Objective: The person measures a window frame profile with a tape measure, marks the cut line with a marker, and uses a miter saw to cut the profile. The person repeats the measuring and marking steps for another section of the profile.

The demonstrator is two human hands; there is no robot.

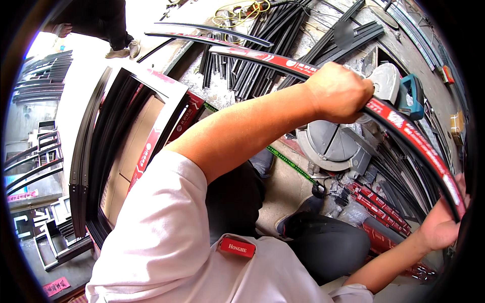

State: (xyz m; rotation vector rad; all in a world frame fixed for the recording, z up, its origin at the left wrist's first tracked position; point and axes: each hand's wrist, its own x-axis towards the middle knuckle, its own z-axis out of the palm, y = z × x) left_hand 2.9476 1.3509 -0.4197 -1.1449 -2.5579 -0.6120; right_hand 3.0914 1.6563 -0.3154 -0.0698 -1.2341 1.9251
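Note:
A long dark metal profile with red protective film point(411, 134) runs across in front of me, looking bowed in this view. My left hand point(341, 92) is closed in a fist round its middle, with the arm stretched across to the right. At the profile's near right end, my right hand point(442, 222) grips it; some of those fingers are hidden at the dark picture rim. Below the left hand stands a cutting saw with a round grey base point(331, 146), a pale disc-shaped guard point(385, 83) and a teal housing point(413, 96).
Framed profiles point(144, 151) stand upright at my left. Bundles of dark profiles point(252, 65) cover the far floor. A green tape measure point(290, 162) lies extended by my feet. Red-wrapped profiles point(376, 207) lie at the right. Another person's legs point(108, 22) show at upper left.

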